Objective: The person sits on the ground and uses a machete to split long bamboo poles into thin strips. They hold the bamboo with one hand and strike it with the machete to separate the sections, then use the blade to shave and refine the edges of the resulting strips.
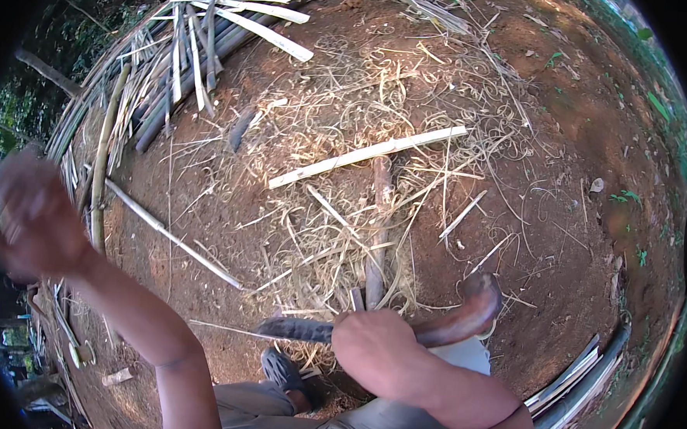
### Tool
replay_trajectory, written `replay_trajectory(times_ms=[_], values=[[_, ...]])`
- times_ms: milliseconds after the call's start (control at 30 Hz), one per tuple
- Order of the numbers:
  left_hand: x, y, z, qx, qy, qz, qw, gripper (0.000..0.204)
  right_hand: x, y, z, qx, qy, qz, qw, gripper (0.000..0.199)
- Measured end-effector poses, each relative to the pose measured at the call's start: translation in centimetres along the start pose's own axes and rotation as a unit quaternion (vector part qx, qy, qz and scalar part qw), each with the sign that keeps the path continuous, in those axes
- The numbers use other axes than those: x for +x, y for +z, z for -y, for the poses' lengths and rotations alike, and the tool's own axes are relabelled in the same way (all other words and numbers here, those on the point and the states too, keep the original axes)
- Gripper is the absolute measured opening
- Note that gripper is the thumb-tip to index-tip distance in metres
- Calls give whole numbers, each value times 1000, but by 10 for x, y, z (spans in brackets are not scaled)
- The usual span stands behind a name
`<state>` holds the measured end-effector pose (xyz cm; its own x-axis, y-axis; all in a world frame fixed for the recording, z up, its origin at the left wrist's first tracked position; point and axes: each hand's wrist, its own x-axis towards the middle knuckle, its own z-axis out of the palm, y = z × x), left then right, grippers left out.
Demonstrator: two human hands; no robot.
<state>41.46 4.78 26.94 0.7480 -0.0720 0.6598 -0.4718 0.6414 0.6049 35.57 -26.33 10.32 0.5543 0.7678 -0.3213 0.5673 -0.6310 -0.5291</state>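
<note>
My right hand (379, 352) is closed around a curved dark chopping knife (462, 318), low in the view above my knee. Its blade (295, 330) points left and its thick wooden end curls up to the right. My left hand (33, 214) is raised at the far left and blurred by motion. Its fingers look curled, and I cannot tell whether it holds anything. A long pale bamboo slat (366, 153) lies on the red earth beyond the knife, among curly shavings (366, 84).
A pile of bamboo poles and split strips (189, 43) lies at the upper left. A thin pole (168, 235) runs across the ground on the left. Flat slats (575, 386) are stacked at the lower right. My foot (285, 371) rests under the blade.
</note>
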Motion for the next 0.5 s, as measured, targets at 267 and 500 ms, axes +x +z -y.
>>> replay_trajectory(times_ms=[267,500], values=[[-96,-236,372,771,-418,282,389,66,-35,-46,-25,-65,111,26,991,27],[-147,-311,448,784,-374,249,427,45,-37,-14,-32,-60,179,16,982,21]])
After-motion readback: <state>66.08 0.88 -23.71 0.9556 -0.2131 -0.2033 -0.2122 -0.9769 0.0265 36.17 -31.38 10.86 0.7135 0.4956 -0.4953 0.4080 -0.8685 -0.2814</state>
